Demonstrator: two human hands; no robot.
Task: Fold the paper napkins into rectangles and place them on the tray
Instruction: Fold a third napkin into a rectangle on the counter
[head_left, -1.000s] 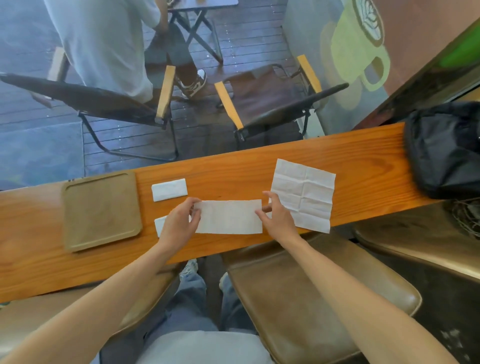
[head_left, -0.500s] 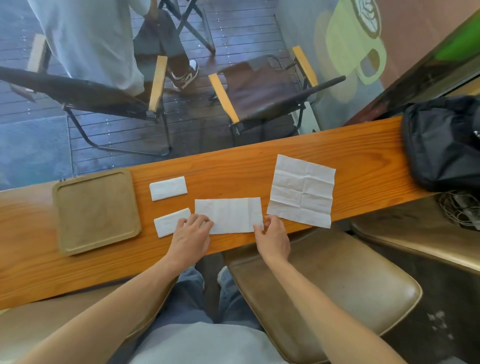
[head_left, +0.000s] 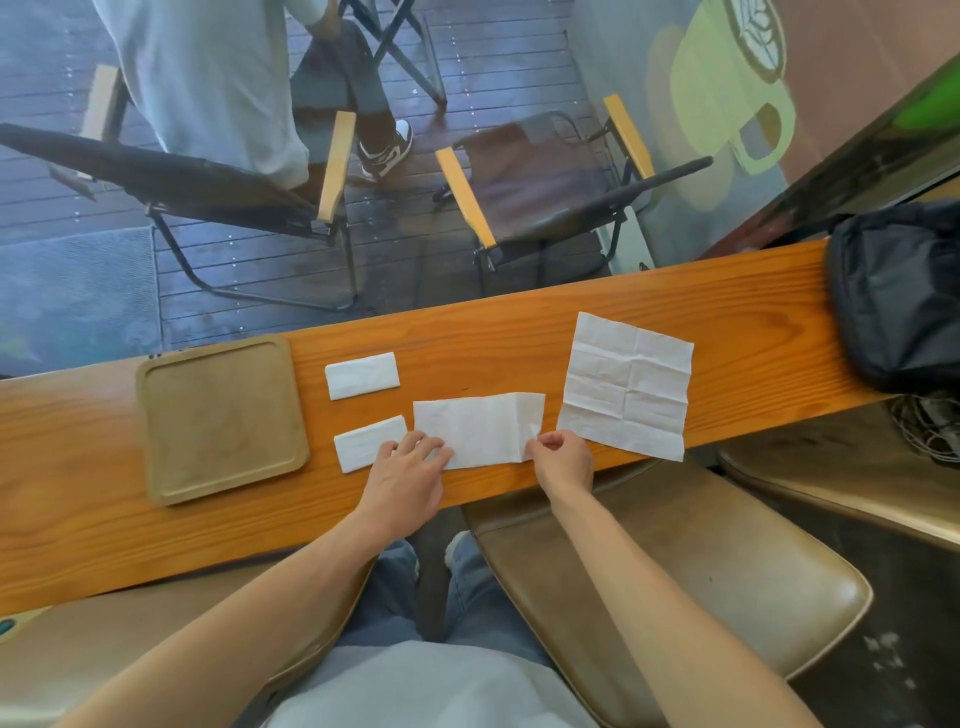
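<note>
A half-folded white napkin (head_left: 480, 427) lies on the wooden counter (head_left: 519, 332) in front of me. My left hand (head_left: 410, 470) rests flat on its near left corner, fingers spread. My right hand (head_left: 563, 460) pinches its near right corner, which is slightly lifted. Two small folded napkin rectangles lie left of it: one farther back (head_left: 362, 375), one nearer (head_left: 366, 443) beside my left hand. An unfolded creased napkin (head_left: 628, 384) lies flat to the right. The brown square tray (head_left: 221, 418) sits at the left with nothing on it.
A black bag (head_left: 898, 296) sits on the counter's right end, with cables (head_left: 930, 423) beside it. Brown padded stools (head_left: 675, 587) stand under the counter's near edge. Beyond the glass are folding chairs and a seated person.
My left hand slid down from the napkin's left edge to its near left corner. My right hand shifted to the near right corner and pinched it, lifting it a little.
</note>
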